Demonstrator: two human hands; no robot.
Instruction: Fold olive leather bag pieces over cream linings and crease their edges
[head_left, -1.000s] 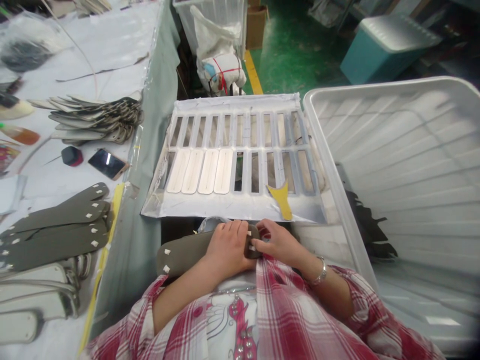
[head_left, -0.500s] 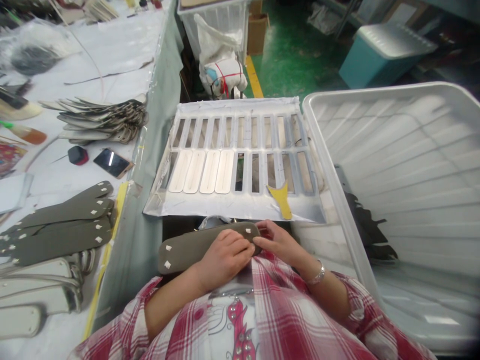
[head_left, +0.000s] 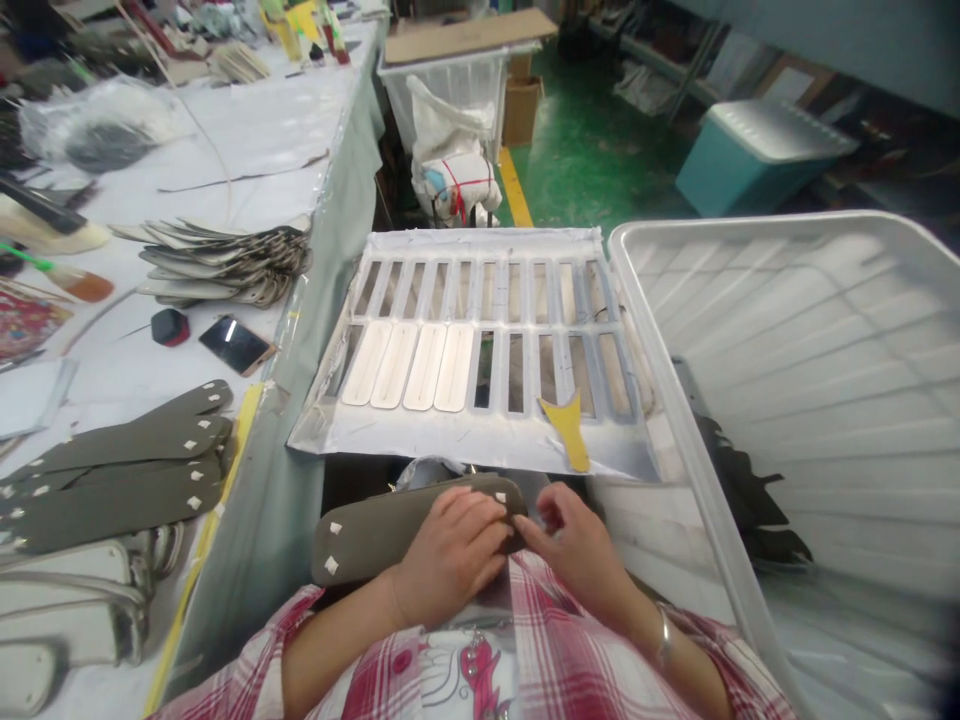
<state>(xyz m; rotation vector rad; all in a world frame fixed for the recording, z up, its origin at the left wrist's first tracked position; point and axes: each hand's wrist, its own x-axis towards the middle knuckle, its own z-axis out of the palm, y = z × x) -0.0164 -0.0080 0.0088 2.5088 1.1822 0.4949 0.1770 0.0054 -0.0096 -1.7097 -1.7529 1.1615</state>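
A long, dark olive-grey rounded panel (head_left: 367, 535) lies across my lap, with small white tabs near its corners. My left hand (head_left: 457, 540) is closed over its right part, fingers laid across the upper face and pressing near the end. Just off the right end is my right hand (head_left: 574, 545), its thumb tip touching or nearly touching the panel's edge. The other fingers of that hand are bent, slightly blurred and apart from the thumb, with nothing visible between them. My left fingers cover the panel's lower right corner.
Ahead stands a white slotted rack (head_left: 480, 440) holding several cream strips (head_left: 401, 365) and a yellow forked piece (head_left: 568, 430). A large translucent bin (head_left: 825, 400) is at right, dark pieces (head_left: 750, 500) inside. The left table holds olive panels (head_left: 127, 490), stacked pieces (head_left: 232, 260) and a phone (head_left: 236, 345).
The view has tilted up slightly. My right hand has drawn back a little from the panel's end, its fingers lifting away. My left hand stays on the panel.
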